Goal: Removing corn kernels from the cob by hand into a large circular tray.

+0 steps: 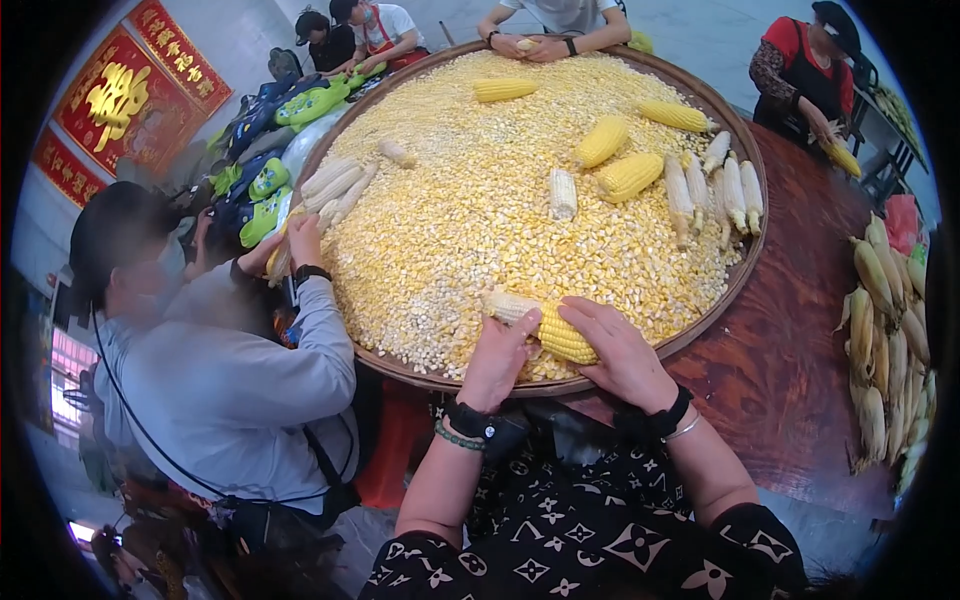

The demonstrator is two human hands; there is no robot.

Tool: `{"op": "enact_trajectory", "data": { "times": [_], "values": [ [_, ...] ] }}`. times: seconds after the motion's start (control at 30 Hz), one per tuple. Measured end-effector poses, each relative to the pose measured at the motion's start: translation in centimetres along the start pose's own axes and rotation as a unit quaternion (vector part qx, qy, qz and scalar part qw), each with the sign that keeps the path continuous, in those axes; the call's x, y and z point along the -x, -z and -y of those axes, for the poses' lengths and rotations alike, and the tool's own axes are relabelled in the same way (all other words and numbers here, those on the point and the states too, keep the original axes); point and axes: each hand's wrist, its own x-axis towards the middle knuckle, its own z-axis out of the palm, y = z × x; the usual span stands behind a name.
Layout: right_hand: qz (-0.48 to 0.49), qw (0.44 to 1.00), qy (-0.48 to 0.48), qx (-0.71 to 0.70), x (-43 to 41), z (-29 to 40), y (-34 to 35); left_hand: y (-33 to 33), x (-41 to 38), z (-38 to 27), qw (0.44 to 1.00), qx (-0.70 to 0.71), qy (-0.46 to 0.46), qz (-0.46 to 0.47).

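Between my two hands is a corn cob (pixel 564 334), held above the near edge of a large round tray (pixel 694 336). Its left end is stripped bare and pale; yellow kernels still cover the right part. My left hand (pixel 501 352) grips the bare end, thumb against the kernel edge. Over the kernelled end lies my right hand (pixel 621 351), fingers on top. Loose yellow and whitish kernels (pixel 450 247) fill the tray. Beyond my hands a short stripped cob (pixel 562 195) rests on them, near full yellow cobs (pixel 630 178).
Bare cobs (pixel 735 191) lie along the tray's right rim, others (pixel 330 186) at its left. Unhusked corn (pixel 885 352) is heaped on the reddish table (pixel 787 337) at right. A co-worker in grey (pixel 232 360) works close on my left; another person's hands (pixel 529 46) are across the tray.
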Motion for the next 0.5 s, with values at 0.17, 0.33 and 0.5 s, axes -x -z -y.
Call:
{"op": "enact_trajectory", "data": {
  "times": [0.17, 0.33, 0.5],
  "values": [
    [-0.018, 1.000, 0.000, -0.006, 0.1, -0.5, -0.4, -0.2, 0.3, -0.3, 1.000, 0.012, 0.010, 0.006],
    [-0.035, 0.999, -0.004, -0.017, 0.1, -0.8, -0.5, 0.8, -0.1, 0.3, 0.999, 0.007, -0.005, 0.037],
    [-0.026, 0.999, 0.006, -0.019, 0.0, -0.9, -0.5, 1.4, 0.0, 0.1, 0.997, 0.034, 0.008, 0.064]
  ]
}}
